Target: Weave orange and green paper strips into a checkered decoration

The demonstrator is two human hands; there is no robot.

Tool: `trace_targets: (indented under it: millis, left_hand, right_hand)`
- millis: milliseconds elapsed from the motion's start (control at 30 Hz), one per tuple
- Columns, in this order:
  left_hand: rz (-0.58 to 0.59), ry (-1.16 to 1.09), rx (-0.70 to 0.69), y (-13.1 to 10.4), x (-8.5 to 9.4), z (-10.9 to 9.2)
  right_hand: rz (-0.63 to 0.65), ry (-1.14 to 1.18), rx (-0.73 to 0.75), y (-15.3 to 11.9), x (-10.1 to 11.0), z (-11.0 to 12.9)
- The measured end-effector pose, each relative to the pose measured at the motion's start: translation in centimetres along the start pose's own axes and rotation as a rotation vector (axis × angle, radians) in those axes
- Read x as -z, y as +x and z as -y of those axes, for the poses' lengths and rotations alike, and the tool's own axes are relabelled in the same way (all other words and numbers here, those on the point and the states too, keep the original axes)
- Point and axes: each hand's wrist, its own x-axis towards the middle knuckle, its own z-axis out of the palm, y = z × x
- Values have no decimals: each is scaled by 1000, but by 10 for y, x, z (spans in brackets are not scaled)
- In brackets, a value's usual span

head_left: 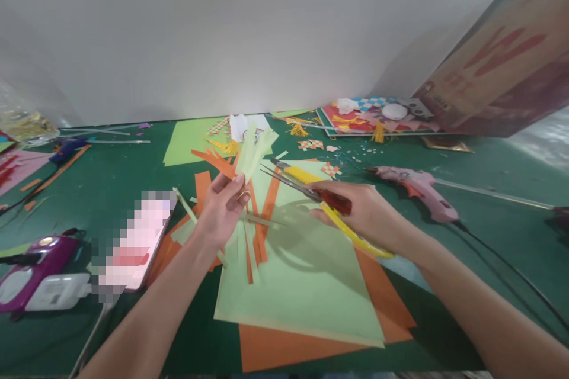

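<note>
My left hand [226, 204] pinches a bunch of pale green paper strips [254, 151] that fan out above the fingers, with orange strips beside them. Over the paper sheets, my right hand [362, 210] is closed around the handles of scissors [291, 182], whose thin blades point left toward the strips with a small gap between them. A yellow cutter [302, 174] lies just behind the blades, partly hidden by them. Beneath both hands is a light green sheet [302, 290] on top of orange paper [284, 348], with loose strips [252, 249] across it.
A pink glue gun [420, 186] with a cord lies right. A phone [140, 237] and a purple device [38, 266] are left. Woven paper pieces, yellow tassels and a stack of coloured sheets [355, 124] sit at the back, near a large brown bag [502, 65] and white wall.
</note>
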Motion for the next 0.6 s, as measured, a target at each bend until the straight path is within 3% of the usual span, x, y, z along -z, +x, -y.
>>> trace_targets:
  millis: [167,600]
  left_hand:
    - [38,134,-10,-2,1,4]
    - [54,222,-41,0,3,6]
  right_hand:
    - [27,9,10,-1,0,-1]
    - [77,-13,28,0,1,2]
